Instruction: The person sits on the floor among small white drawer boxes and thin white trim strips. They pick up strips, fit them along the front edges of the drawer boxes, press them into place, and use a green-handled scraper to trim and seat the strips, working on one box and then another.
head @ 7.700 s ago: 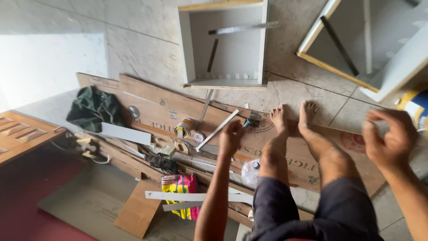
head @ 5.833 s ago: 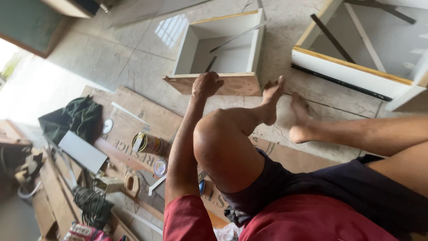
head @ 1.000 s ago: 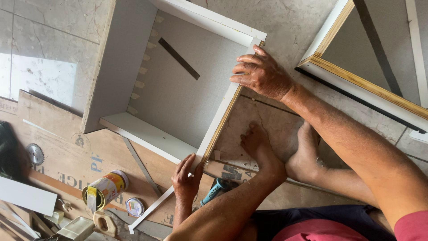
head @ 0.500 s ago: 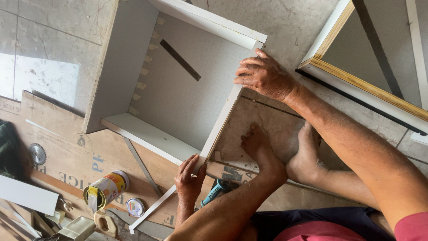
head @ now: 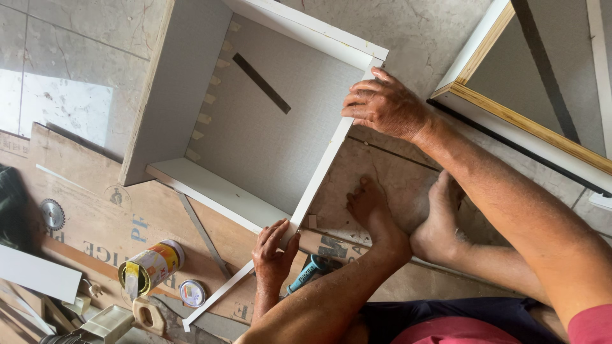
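While the left hand [head: 273, 255] pinches a loose white edging strip [head: 255, 271] against the near corner of the white drawer box [head: 255, 127], bare feet [head: 408, 223] brace its side. Farther along, the right hand [head: 386, 108] presses fingers flat on the same rim, steadying it on the tiled floor [head: 421, 32].

A makeshift carpentry workshop set up on a tiled floor [head: 76, 44]. Unfinished white cabinet boxes [head: 268, 127] lie about. A glue can [head: 151, 267], a saw blade [head: 51, 214] and cardboard sheets [head: 95, 216] surround them.

Grey tiled floor [head: 76, 38] with a sunlit patch at its left edge; flattened cardboard [head: 95, 210] covers its lower left. A second cabinet [head: 529, 95] lies at its upper right.
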